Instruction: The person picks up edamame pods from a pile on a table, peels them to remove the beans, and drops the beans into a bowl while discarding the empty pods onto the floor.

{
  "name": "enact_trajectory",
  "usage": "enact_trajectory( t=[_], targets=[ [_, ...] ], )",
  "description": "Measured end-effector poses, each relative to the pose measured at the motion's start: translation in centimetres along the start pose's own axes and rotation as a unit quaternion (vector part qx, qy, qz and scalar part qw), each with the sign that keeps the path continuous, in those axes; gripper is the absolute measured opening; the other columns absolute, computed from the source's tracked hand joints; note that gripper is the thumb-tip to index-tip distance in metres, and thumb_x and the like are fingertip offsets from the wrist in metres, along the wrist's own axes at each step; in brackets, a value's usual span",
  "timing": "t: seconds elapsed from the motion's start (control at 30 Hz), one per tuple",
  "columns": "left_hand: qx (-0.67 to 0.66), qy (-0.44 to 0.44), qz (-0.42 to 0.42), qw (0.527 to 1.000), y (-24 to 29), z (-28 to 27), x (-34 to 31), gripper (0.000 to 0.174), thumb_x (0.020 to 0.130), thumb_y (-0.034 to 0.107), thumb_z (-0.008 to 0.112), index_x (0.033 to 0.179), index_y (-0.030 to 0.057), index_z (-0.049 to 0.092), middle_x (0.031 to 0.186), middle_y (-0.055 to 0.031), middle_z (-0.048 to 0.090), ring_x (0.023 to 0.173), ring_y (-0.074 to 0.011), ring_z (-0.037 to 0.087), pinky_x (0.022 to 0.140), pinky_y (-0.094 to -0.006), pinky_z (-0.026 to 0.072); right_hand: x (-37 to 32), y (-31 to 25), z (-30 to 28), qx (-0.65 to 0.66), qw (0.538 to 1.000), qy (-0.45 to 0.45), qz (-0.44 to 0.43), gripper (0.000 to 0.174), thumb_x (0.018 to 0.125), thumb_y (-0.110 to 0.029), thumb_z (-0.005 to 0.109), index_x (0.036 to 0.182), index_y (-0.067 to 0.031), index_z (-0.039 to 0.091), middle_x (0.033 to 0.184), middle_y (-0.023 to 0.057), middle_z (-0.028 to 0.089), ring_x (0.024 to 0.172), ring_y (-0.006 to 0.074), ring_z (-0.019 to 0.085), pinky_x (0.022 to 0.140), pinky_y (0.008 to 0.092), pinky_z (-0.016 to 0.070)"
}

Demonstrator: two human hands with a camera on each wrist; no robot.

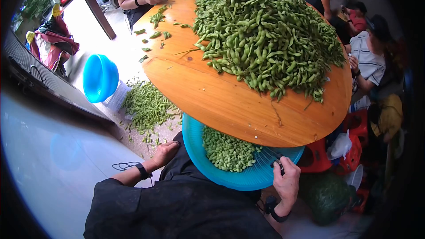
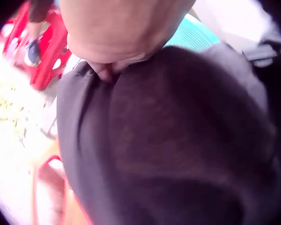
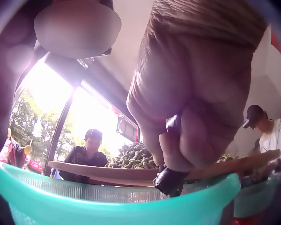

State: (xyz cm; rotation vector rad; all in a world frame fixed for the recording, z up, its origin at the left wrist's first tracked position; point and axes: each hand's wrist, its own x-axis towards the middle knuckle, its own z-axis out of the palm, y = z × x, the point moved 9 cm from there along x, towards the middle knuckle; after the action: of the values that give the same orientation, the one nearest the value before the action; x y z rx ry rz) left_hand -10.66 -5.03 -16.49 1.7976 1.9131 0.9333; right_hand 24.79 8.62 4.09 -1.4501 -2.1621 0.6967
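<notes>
— What do the fingers [image 3: 178,140] of the right hand [image 1: 287,181] have hold of?

— A small dark tool [image 3: 168,180]. They are curled tight round it, thumb on top, and only its black end sticks out below the fist. What kind of tool it is I cannot tell.

— Where is it?

— Right at the near rim of the blue basket [image 1: 195,146], on the person's right side. The basket sits on the lap, half tucked under the edge of the table [image 1: 221,102].

— And the left hand [image 1: 164,152]?

— On the dark cloth [image 2: 178,140] over the person's leg, just beside the basket's left wall. Its fingers bend down into the cloth; whether they grip it or only rest there, I cannot tell.

— What is in the basket?

— A heap of pale green beans [image 1: 228,152], lying toward the far side, under the table's rim.

— On the table?

— A big pile of green pods [image 1: 261,31] across most of the round wooden top, with a few loose ones towards the far left edge.

— Round about?

— More pods on the floor [image 1: 146,104] to the left, beside a blue bowl [image 1: 99,77]. Red stools [image 1: 318,157] stand under the table on the right, and other people sit round the far side.
</notes>
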Motion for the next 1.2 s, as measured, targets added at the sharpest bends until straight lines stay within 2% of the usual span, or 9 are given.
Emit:
enact_trajectory(
  t=[0.13, 0.2, 0.23, 0.3, 0.43, 0.87, 0.97, 1.1, 1.2],
  targets=[
    [0.104, -0.053, 0.024, 0.993, -2.2, 2.5, 0.3, 0.011, 0.084, 0.004, 0.066, 0.096, 0.0022, 0.067, 0.090, -0.0147, 0.071, 0.078, -0.0306, 0.070, 0.068, -0.0372, 0.0570, 0.3, -1.0, 1.9, 0.013, 0.999, 0.003, -0.040, 0.007, 0.083, 0.002, 0.062, 0.084, 0.0036, 0.056, 0.077, 0.0191, 0.058, 0.069, 0.0383, 0.058, 0.060, 0.0406, 0.0444],
    [-0.132, -0.003, -0.294, 0.947, -7.0, 3.1, -1.1, 0.021, 0.092, 0.017, 0.066, 0.105, 0.0016, 0.071, 0.095, -0.0124, 0.074, 0.084, -0.0192, 0.071, 0.072, -0.0314, 0.0561, 0.2, -1.0, 2.9, 0.041, 0.998, -0.026, -0.040, 0.008, 0.082, 0.002, 0.063, 0.085, 0.0036, 0.056, 0.077, 0.0192, 0.058, 0.070, 0.0392, 0.059, 0.061, 0.0416, 0.0445],
    [-0.133, -0.004, -0.293, 0.947, -6.4, 2.9, -1.3, 0.021, 0.092, 0.017, 0.066, 0.105, 0.0016, 0.071, 0.095, -0.0124, 0.074, 0.084, -0.0192, 0.071, 0.072, -0.0314, 0.0561, 0.1, -1.0, 3.1, 0.039, 0.998, -0.024, -0.039, 0.008, 0.082, 0.002, 0.063, 0.085, 0.0036, 0.056, 0.077, 0.0192, 0.058, 0.070, 0.0392, 0.059, 0.061, 0.0416, 0.0445],
    [-0.391, -0.041, -0.406, 0.825, -5.8, 4.5, -3.3, 0.032, 0.097, 0.029, 0.063, 0.112, 0.0016, 0.071, 0.099, -0.0090, 0.074, 0.092, -0.0118, 0.066, 0.080, -0.0283, 0.0535, 0.1, -0.9, 3.8, 0.044, 0.997, -0.046, -0.037, 0.008, 0.084, 0.000, 0.063, 0.085, 0.0019, 0.055, 0.080, 0.0191, 0.059, 0.076, 0.0414, 0.060, 0.064, 0.0463, 0.0459],
    [-0.276, -0.114, -0.200, 0.933, -1.3, 3.1, -2.8, 0.051, 0.103, 0.040, 0.044, 0.138, 0.0036, 0.052, 0.130, -0.0129, 0.063, 0.115, -0.0263, 0.060, 0.101, -0.0344, 0.0435, 0.2, -0.8, 4.5, 0.053, 0.996, -0.052, -0.046, 0.009, 0.085, -0.001, 0.063, 0.086, 0.0017, 0.055, 0.081, 0.0193, 0.059, 0.077, 0.0420, 0.059, 0.064, 0.0467, 0.0463],
    [-0.036, -0.168, -0.030, 0.985, -1.2, 1.9, -4.7, 0.038, 0.101, 0.024, 0.045, 0.128, -0.0029, 0.053, 0.130, -0.0281, 0.055, 0.118, -0.0424, 0.056, 0.100, -0.0471, 0.0460, 0.4, -1.1, 5.6, 0.056, 0.995, -0.065, -0.048, 0.008, 0.083, -0.002, 0.065, 0.085, 0.0019, 0.058, 0.079, 0.0202, 0.060, 0.076, 0.0414, 0.061, 0.065, 0.0444, 0.0466],
    [0.007, -0.215, -0.150, 0.965, -1.5, 2.3, -5.0, 0.039, 0.101, 0.025, 0.042, 0.121, -0.0063, 0.054, 0.130, -0.0303, 0.055, 0.123, -0.0426, 0.052, 0.105, -0.0468, 0.0427, 0.4, -0.8, 5.9, 0.055, 0.995, -0.066, -0.050, 0.008, 0.083, -0.003, 0.065, 0.085, 0.0019, 0.058, 0.079, 0.0203, 0.060, 0.076, 0.0414, 0.061, 0.064, 0.0442, 0.0468],
    [-0.060, -0.142, -0.124, 0.980, -4.2, 4.2, -4.3, 0.044, 0.103, 0.029, 0.037, 0.121, -0.0072, 0.054, 0.131, -0.0295, 0.054, 0.128, -0.0415, 0.048, 0.107, -0.0447, 0.0399, 0.5, -0.9, 6.5, 0.063, 0.994, -0.068, -0.057, 0.009, 0.083, -0.003, 0.065, 0.085, 0.0019, 0.058, 0.079, 0.0202, 0.060, 0.076, 0.0416, 0.060, 0.064, 0.0445, 0.0468],
    [-0.140, -0.243, -0.242, 0.929, -14.2, 14.4, -4.4, 0.049, 0.102, 0.035, 0.039, 0.121, -0.0055, 0.058, 0.130, -0.0281, 0.056, 0.130, -0.0379, 0.047, 0.109, -0.0413, 0.0376, 0.5, -0.8, 7.3, 0.060, 0.993, -0.076, -0.065, 0.009, 0.083, -0.004, 0.065, 0.085, 0.0018, 0.058, 0.079, 0.0202, 0.060, 0.076, 0.0417, 0.060, 0.064, 0.0452, 0.0467]
  ],
)
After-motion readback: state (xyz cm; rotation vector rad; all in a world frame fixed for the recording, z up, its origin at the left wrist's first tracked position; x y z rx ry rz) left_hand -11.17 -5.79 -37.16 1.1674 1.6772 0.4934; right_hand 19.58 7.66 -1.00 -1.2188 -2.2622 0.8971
